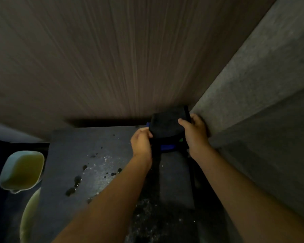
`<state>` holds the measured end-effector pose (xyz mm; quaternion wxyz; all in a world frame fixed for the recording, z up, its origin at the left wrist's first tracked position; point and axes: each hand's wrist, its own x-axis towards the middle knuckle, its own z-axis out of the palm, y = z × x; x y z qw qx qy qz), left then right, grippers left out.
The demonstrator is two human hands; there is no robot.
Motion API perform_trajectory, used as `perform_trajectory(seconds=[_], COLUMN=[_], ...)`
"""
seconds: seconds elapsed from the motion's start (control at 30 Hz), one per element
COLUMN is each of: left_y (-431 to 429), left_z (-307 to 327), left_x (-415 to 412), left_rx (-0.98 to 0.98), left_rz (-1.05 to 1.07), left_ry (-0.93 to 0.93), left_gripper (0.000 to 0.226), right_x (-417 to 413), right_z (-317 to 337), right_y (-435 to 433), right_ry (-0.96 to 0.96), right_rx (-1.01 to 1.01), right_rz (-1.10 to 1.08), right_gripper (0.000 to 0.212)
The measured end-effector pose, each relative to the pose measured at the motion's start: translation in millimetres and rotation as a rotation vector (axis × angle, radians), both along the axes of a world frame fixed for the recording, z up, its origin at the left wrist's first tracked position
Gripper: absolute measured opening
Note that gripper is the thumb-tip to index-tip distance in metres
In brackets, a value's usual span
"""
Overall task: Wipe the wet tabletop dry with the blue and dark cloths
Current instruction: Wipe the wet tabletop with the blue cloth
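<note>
Head view: both hands grip a folded dark fabric cloth [168,125] at the far right corner of the wet dark table [81,155], left hand [141,142] clutching its left edge, right hand [194,132] its right; a bright blue cloth [167,146] peeks beneath, water droplets [75,183] bead nearer left, beside a pale plastic basin [21,171]

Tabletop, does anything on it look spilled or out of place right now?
Yes. Water droplets and small puddles are scattered across the dark tabletop, left of the arms. Both the left hand and right hand hold the dark cloth at the far corner, away from that wet patch.
</note>
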<state>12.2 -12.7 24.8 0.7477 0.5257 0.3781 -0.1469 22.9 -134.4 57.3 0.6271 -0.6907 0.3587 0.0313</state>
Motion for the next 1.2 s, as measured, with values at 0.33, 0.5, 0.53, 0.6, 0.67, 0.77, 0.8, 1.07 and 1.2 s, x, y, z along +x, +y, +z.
perform_trajectory(seconds=[0.33, 0.5, 0.53, 0.6, 0.67, 0.77, 0.8, 1.07, 1.2], left_y=[-17, -10, -8, -2, 4, 13, 18, 81, 85], left_z=[-27, -38, -38, -37, -33, -30, -31, -26, -24], left_x=[-34, -35, -34, -33, -34, -34, -33, -22, -24], left_rx=[0.616, 1.016, 1.055, 1.077, 1.086, 1.135, 1.148, 1.216, 1.176], left_rz=[-0.668, -1.280, -1.302, -1.296, -1.282, -1.279, -1.272, -1.250, -1.237], left_ry=[-0.476, -0.568, -0.556, -0.540, -0.517, -0.519, -0.510, -0.335, -0.353], left_gripper=[0.049, 0.067, 0.065, 0.066, 0.067, 0.064, 0.064, 0.064, 0.063], right_x=[-6, -9, -9, -10, -10, -10, -10, -1, 1], right_z=[0, 1, 1, 0, -1, 0, 0, -10, -30], right_y=[5, 7, 8, 8, 9, 8, 7, 4, 2], right_ry=[-0.261, -0.295, -0.295, -0.285, -0.262, -0.241, -0.228, 0.019, 0.162], right_rx=[-0.236, -0.284, -0.272, -0.249, -0.238, -0.212, -0.187, 0.183, 0.068], right_rz=[0.004, 0.042, 0.047, 0.061, 0.068, 0.027, 0.004, -0.131, 0.003], right_gripper=[0.016, 0.019, 0.019, 0.018, 0.017, 0.016, 0.016, 0.035, 0.035])
